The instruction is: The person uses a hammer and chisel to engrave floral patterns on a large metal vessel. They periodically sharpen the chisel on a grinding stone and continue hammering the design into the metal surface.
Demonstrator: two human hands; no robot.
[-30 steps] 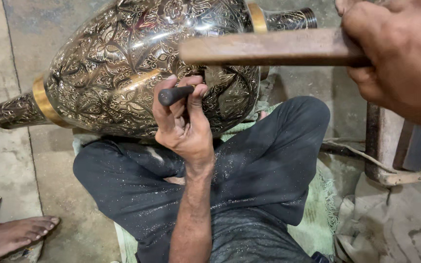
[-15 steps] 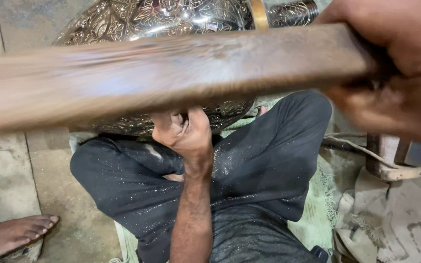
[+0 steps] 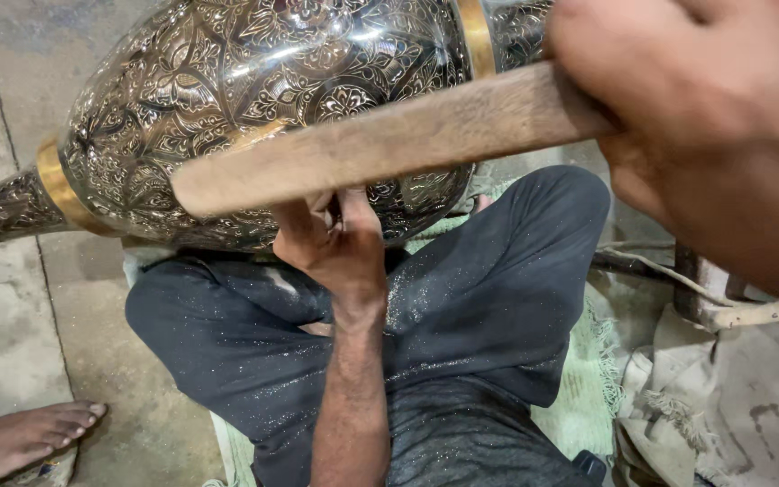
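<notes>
While my right hand [image 3: 705, 117] wraps its fingers tight around the wooden stick [image 3: 380, 144], my left hand [image 3: 331, 239] curls closed against the engraved metal vase [image 3: 263, 81] lying across my crossed legs. Whatever those left fingers pinch is hidden behind the stick. My left forearm runs straight up from my lap.

Bare concrete floor [image 3: 20, 298], grey, stained. Directly on it: pale green mat [image 3: 588, 397] under crossed legs in dark trousers [image 3: 462, 316]; crumpled cloth [image 3: 669, 415] near right; another person's bare foot [image 3: 20, 437] near left.
</notes>
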